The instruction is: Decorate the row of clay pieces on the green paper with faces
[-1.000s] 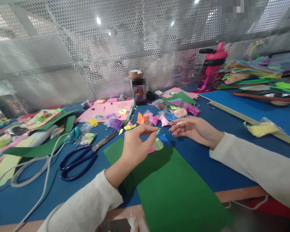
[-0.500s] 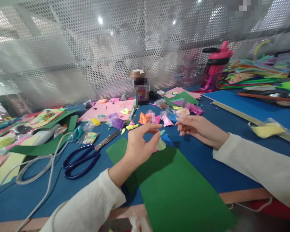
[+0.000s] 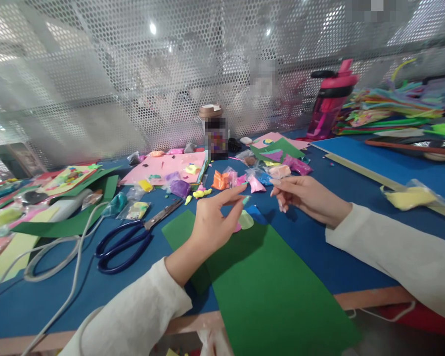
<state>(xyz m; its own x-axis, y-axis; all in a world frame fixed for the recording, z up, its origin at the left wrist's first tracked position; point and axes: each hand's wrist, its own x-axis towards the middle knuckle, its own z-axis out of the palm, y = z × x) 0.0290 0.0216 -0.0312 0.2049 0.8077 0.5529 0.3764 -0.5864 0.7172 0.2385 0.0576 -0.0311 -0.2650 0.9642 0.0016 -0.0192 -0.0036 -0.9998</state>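
Observation:
My left hand [image 3: 217,217] hovers over the green paper [image 3: 278,282], its thumb and forefinger curved with a gap between the tips. Teal shows at those tips; whether it is nail or clay I cannot tell. Just beyond the thumb, a pale green flat piece [image 3: 246,220] lies beside a blue piece [image 3: 257,214], and a bit of pink [image 3: 238,228] is partly hidden by the thumb. My right hand [image 3: 304,198] is raised above the blue table, thumb and forefinger pinched together near small clay packets. Anything in that pinch is too small to make out.
Navy-handled scissors [image 3: 128,242] lie left of the green paper, near a white cable [image 3: 77,267]. Clay packets, including a purple one [image 3: 180,188], spread across the back. A cup [image 3: 212,111] and pink bottle [image 3: 330,106] stand before the perforated metal screen [image 3: 133,74].
The gap between my left thumb and forefinger has widened slightly. My right fingers have shifted a little, still pinched. The view has tilted very slightly; the table items stay put.

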